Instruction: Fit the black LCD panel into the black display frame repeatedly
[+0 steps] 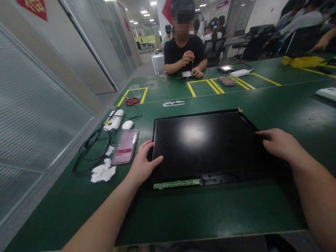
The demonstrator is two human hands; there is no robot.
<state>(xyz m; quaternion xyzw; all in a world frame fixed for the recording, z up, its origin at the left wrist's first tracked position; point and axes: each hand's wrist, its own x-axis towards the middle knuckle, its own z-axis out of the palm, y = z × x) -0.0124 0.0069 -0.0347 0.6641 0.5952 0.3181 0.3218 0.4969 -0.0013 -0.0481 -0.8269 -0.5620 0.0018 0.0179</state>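
Note:
A black flat screen panel (pixel 207 143) lies face up on the green table (pixel 183 217), with a thin green circuit strip (pixel 176 183) showing along its near edge. My left hand (pixel 143 162) grips the panel's left edge, thumb on top and fingers curled under the side. My right hand (pixel 279 143) rests on the panel's right edge, fingers curled over it.
Left of the panel lie a phone (pixel 125 146), a crumpled white tissue (pixel 103 172), a black cable loop (pixel 91 152), a white mouse (pixel 127 124) and red scissors (pixel 132 101). Across the table a person in black (pixel 183 52) works on a small device (pixel 186 74).

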